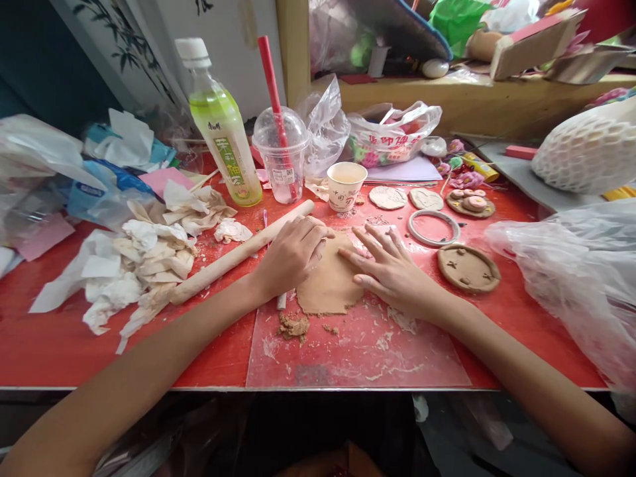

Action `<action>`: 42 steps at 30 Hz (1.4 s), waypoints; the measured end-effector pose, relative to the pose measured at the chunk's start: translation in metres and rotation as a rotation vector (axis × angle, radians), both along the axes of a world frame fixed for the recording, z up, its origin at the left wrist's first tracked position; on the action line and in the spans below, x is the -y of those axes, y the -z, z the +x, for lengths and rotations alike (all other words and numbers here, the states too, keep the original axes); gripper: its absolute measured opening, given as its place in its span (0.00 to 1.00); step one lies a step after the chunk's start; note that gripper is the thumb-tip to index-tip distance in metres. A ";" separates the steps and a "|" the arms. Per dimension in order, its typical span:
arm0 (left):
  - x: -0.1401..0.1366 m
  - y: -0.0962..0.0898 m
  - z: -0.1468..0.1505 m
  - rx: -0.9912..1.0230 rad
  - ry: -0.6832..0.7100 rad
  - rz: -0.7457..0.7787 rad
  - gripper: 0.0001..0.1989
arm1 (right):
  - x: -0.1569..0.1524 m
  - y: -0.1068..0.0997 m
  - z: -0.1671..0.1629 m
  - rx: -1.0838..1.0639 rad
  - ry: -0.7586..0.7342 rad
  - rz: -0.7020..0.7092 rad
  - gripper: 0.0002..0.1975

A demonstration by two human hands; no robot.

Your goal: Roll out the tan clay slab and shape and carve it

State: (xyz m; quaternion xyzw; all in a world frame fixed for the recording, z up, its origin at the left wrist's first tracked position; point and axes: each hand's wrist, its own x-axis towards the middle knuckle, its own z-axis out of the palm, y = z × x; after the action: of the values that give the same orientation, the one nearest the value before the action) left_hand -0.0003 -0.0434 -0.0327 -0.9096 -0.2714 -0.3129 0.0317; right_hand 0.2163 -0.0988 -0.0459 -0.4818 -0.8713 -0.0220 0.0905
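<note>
A flat slab of tan clay (328, 285) lies on a clear plastic sheet (348, 368) in front of me. My left hand (293, 255) is at the slab's left edge, fingers bent and held together; whatever they grip is hidden. From beneath that hand pokes the end of a pale stick (281, 301). My right hand (392, 268) rests with spread fingers on the slab's right side. Crumbly clay scraps (293, 326) sit just below the slab. Behind my left wrist, a long wooden rolling pin (233, 255) lies slantwise.
Crumpled tissues (134, 258) heap up on the left. Farther back stand a green-tea bottle (226, 132), a lidded plastic cup (281, 156) and a paper cup (345, 189). To the right are a ring (434, 228), a rimmed clay disc (468, 268) and a plastic bag (571, 278).
</note>
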 end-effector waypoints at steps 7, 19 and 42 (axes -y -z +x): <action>-0.001 0.000 0.000 -0.005 -0.002 0.008 0.08 | 0.003 0.000 -0.002 0.021 -0.084 -0.038 0.28; -0.001 0.001 0.000 -0.040 -0.014 -0.014 0.09 | -0.002 0.004 0.002 -0.006 0.093 -0.015 0.31; -0.005 0.005 -0.002 -0.146 0.132 -0.091 0.12 | -0.002 -0.001 0.003 -0.229 0.064 -0.097 0.27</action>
State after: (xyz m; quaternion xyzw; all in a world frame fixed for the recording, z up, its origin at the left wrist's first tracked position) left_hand -0.0021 -0.0382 -0.0381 -0.9465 -0.2216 -0.2345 -0.0109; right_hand 0.2197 -0.0972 -0.0450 -0.5127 -0.8394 0.0724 0.1653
